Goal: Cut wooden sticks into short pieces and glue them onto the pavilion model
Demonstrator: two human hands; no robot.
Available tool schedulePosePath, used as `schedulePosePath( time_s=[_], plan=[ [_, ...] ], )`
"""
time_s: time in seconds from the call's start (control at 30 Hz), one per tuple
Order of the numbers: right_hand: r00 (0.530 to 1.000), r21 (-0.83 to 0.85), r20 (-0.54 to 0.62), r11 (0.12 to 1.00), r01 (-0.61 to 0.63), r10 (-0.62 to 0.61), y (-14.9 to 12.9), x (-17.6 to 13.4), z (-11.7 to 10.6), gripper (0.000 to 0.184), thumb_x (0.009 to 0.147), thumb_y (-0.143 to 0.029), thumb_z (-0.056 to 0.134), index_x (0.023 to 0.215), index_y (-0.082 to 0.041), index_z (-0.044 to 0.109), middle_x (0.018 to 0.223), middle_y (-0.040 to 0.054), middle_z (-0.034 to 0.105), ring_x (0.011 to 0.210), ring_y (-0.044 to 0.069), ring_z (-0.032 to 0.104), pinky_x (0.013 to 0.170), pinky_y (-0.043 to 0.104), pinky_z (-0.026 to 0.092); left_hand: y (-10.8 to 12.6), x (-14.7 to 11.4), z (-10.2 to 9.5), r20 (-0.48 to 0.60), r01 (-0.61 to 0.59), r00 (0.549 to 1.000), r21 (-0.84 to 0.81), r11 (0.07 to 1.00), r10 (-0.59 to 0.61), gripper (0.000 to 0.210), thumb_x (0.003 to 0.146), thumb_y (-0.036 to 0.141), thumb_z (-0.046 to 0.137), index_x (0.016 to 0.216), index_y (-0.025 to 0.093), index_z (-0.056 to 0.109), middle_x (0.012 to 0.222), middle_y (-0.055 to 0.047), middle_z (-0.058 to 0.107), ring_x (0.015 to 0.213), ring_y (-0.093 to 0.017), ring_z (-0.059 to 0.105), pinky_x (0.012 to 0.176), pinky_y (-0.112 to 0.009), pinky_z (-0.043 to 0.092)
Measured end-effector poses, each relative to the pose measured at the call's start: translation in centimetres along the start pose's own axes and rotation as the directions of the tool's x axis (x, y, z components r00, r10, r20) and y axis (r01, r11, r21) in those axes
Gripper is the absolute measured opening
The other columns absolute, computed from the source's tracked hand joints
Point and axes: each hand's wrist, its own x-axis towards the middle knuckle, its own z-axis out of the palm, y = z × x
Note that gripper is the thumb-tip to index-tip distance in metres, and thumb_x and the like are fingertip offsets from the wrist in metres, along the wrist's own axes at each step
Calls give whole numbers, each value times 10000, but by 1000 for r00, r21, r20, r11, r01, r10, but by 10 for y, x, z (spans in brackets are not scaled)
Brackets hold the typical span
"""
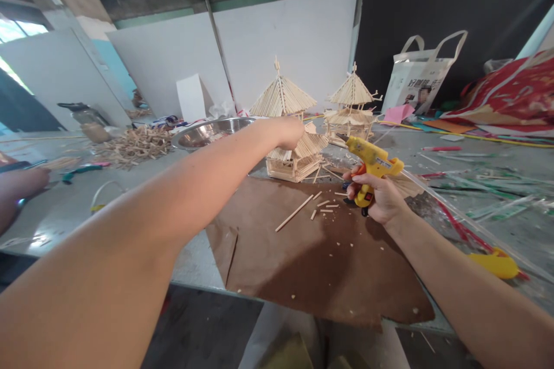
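Note:
My left hand (291, 132) reaches forward over the lower roof of a small wooden-stick pavilion model (294, 164). It looks closed, with its fingertips turned away from me, so what it holds is hidden. In my right hand (381, 196) is a yellow hot glue gun (371, 158), gripped by the handle with a finger at the orange trigger. Its nozzle points left, toward the model's roof. Below lies a brown board (281, 265) with a longer stick (295, 213) and several short stick pieces (325, 205) on it.
Two taller stick pavilions (283, 98) (352, 92) stand behind. At left are a metal bowl (190, 139), a stick pile (138, 147), a bottle (90, 124) and another person's hand (32, 181). Rightward lie glue sticks (497, 181), a yellow-handled tool (493, 265) and a white bag (415, 81).

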Motion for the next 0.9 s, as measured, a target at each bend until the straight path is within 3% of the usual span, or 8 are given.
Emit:
schedulePosePath(
  time_s=[0.3,0.53,0.9],
  plan=[
    [1000,16,1,1000,1,-1,-1,-1,1,135,541,-151,603,647,-187,528,645,-25,630,403,98,522,406,224,396,-1,2,2,4,6,1000,11,1000,-6,338,631,110,479,922,96,651,902,-130,626,823,-217,526,734,-303,347],
    [1000,12,1,1000,4,-4,-1,0,1,135,539,-158,604,648,-189,530,647,-23,633,401,100,524,405,224,399,-1,4,3,-12,-46,999,120,992,48,316,643,96,450,878,76,660,852,-143,630,753,-217,541,652,-305,365],
    [1000,-4,10,1000,15,-15,-1,0,1,123,551,-154,604,644,-188,532,637,-20,622,396,95,520,406,222,392,-2,8,6,-53,9,999,-41,999,-11,271,600,91,510,821,89,667,815,-124,625,799,-228,529,704,-323,348]
  ],
)
